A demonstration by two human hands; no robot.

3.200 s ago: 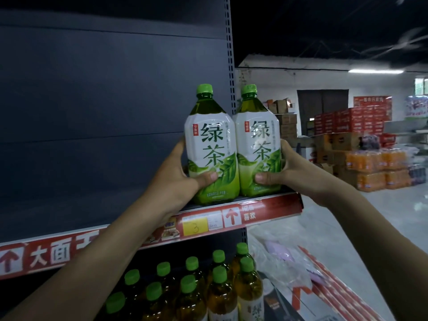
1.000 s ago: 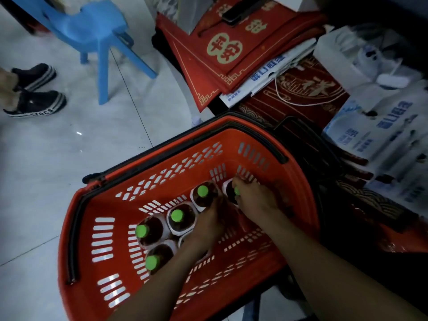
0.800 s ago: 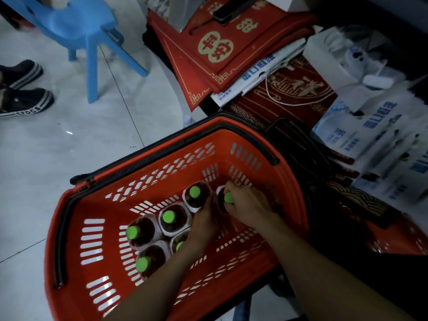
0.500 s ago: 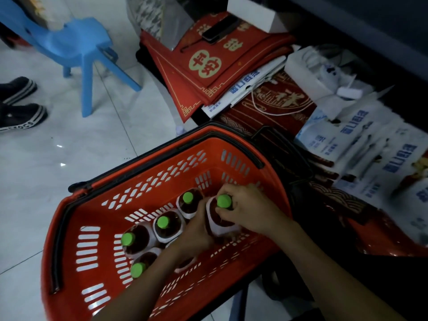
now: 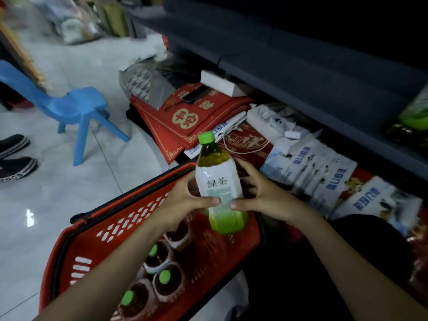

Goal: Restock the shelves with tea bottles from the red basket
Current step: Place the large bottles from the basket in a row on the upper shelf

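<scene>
The tea bottle (image 5: 217, 179) in the middle of the frame wears a white label with 绿茶 printed in green, fading to a green band at its foot. It has a green cap (image 5: 206, 137), and the tea shows yellow-green above the label. On the red mats (image 5: 185, 117) above it I read 平安 in gold. The white and blue packets (image 5: 324, 172) at the right carry blue writing that lies upside down to me, and I cannot read it.

My left hand (image 5: 183, 200) and my right hand (image 5: 266, 195) both wrap the bottle low on its label. My thumbs cross the front and nearly meet, and my fingers curl round behind. I hold it nearly upright above the far end of the red basket (image 5: 108, 230), lower centre. More green-capped bottles (image 5: 165, 278) stand inside the basket. A blue chair (image 5: 78, 105) stands at the upper left.
</scene>
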